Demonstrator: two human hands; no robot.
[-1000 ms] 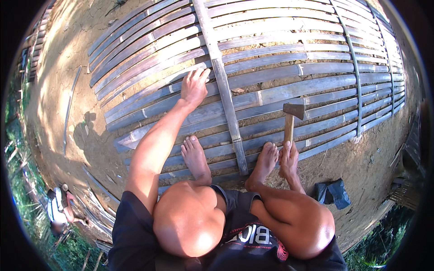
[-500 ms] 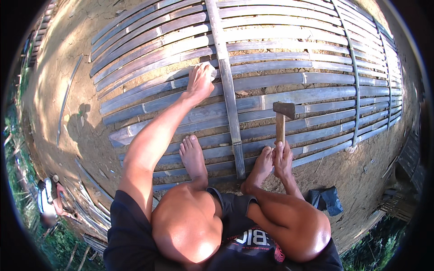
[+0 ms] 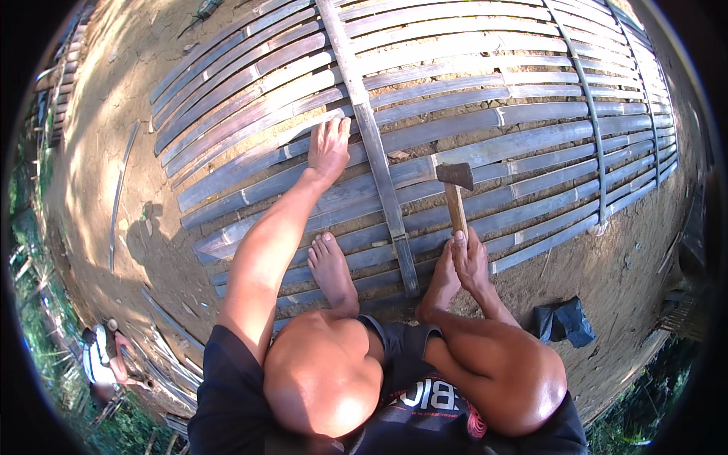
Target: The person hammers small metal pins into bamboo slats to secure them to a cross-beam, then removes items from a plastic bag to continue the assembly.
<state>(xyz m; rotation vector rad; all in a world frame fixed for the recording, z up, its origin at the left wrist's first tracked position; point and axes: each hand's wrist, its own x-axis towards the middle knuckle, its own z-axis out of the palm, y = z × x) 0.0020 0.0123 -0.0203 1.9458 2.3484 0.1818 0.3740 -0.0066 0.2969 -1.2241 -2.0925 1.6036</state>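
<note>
Two hands out over a big bamboo lattice, doing very different jobs. Right grip [image 3: 472, 258] is wrapped round the lower handle of a hatchet [image 3: 455, 176], whose head sits just beyond that grip, over the slats [image 3: 531, 145]. Left grip [image 3: 328, 152] is palm down with the fingers reaching forward; it's on or just above the slats, and I can't tell how far it's closed or if it has hold of anything. The long crosspiece [image 3: 369, 136] runs just to the right of that left grip. My two cents: I'd spread the left fingers flat and press evenly, so the slats don't shift, and keep them off the crosspiece edge. On the tool side, hold the handle snug with the blade turned away from the right foot [image 3: 442, 277], which is tucked just left of the right grip. As for what I can't make out: the left palm and whatever's under it, the handle's butt end inside the right grip, and whether the hatchet head touches the bamboo. Glare washes out slats beyond the left grip, and the lattice's far edge is cut off.
</note>
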